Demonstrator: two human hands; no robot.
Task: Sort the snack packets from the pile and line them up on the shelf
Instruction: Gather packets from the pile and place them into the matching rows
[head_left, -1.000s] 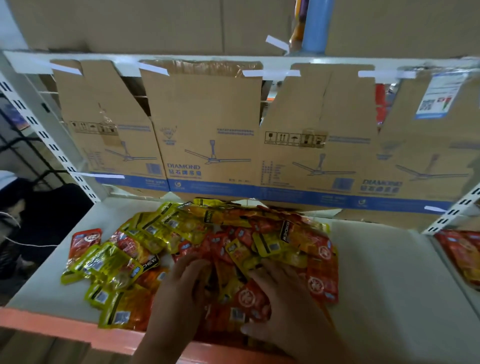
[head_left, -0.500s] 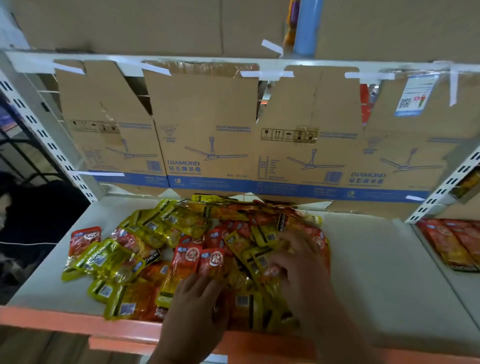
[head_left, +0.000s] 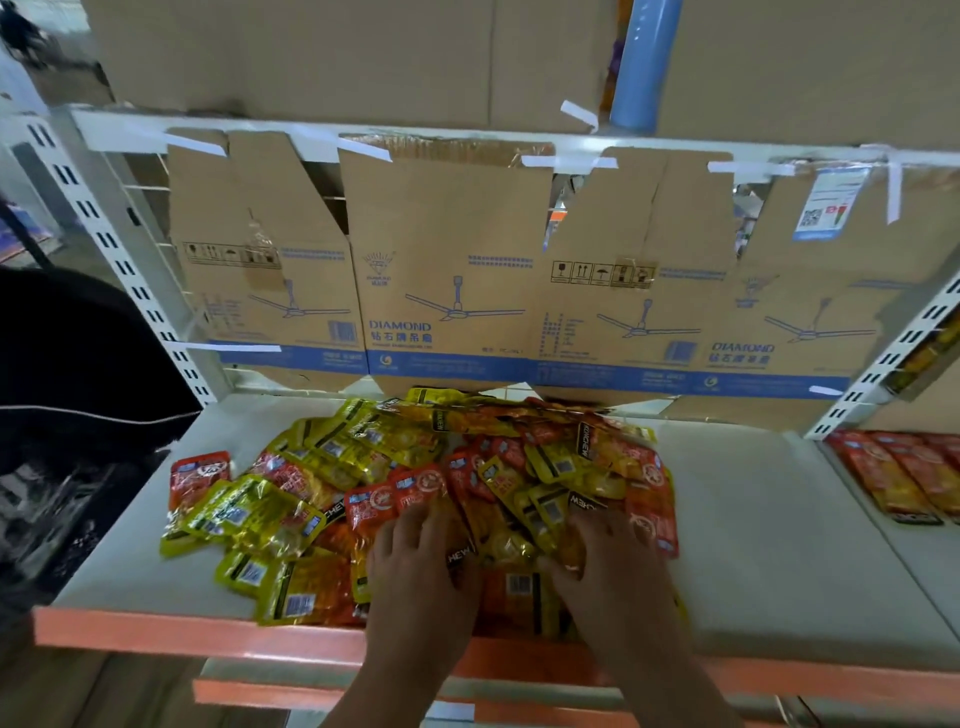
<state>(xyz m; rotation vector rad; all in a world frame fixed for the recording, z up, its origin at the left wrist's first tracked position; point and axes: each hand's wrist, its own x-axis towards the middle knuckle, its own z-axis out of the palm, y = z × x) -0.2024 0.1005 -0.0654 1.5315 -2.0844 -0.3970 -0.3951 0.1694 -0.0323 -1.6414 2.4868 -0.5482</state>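
Observation:
A pile of yellow and red snack packets (head_left: 415, 478) covers the middle and left of the white shelf (head_left: 769, 545). My left hand (head_left: 421, 566) lies on the pile's front part, its spread fingers touching red packets (head_left: 395, 499). My right hand (head_left: 613, 566) rests beside it on yellow and red packets near the pile's right side, fingers spread over them. Neither hand plainly grips a packet. One red packet (head_left: 200, 473) lies apart at the pile's left edge. The packets under both palms are hidden.
Flattened cardboard with fan prints (head_left: 452, 270) is taped up as the back wall. The shelf's orange front edge (head_left: 156, 631) runs below the pile. On the neighbouring shelf at right lie red packets (head_left: 904, 473). A dark-clothed person (head_left: 67, 364) stands at left.
My right hand has drawn back from the pile's far middle toward the front right. My left hand has stayed on the front packets, which have shifted a little.

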